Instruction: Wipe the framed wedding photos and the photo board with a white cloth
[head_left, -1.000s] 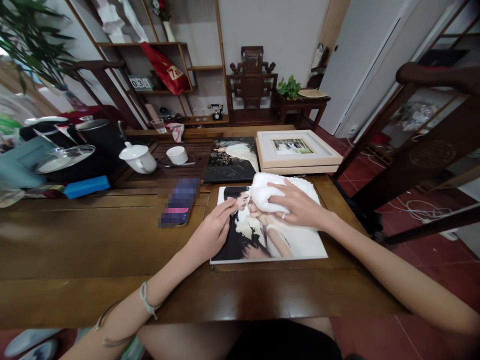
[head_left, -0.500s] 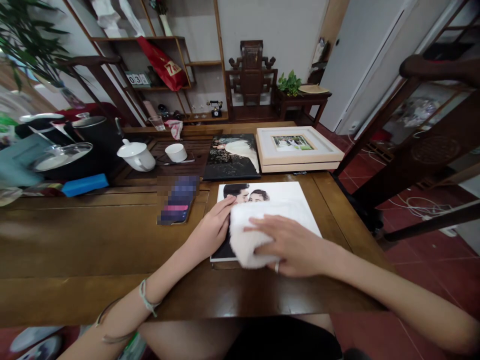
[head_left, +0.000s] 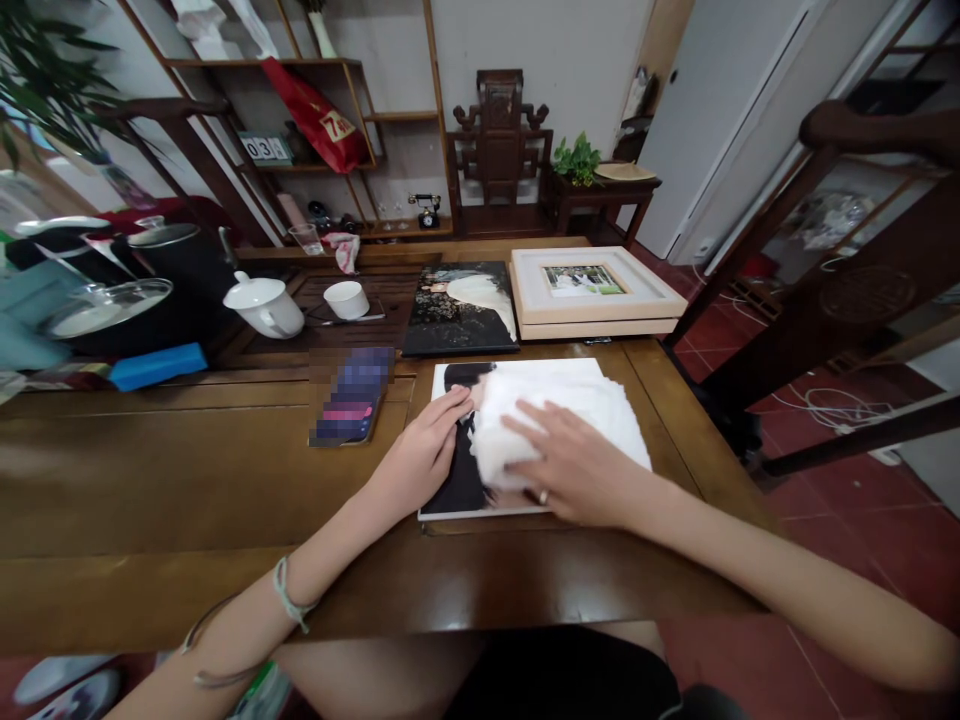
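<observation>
A large photo print [head_left: 450, 480] of a couple lies flat on the dark wooden table [head_left: 187, 470] in front of me. My left hand [head_left: 424, 455] rests on the print's left edge with its fingers stretched flat, holding it down. My right hand [head_left: 574, 465] presses a white cloth [head_left: 517, 415] onto the middle of the print, fingers spread over it. The cloth hides most of the picture's upper right part.
Beyond the print lie a dark photo panel [head_left: 461, 310] and a stacked light wooden frame [head_left: 592, 290]. A phone [head_left: 352, 400] lies to the left of the print. A white teapot [head_left: 262, 305], a cup [head_left: 346, 298], a blue block [head_left: 157, 365] and pots stand at the left.
My right hand slid the white cloth from the print's top down to its near edge, then back up to the middle. My left hand stayed on the left edge.
</observation>
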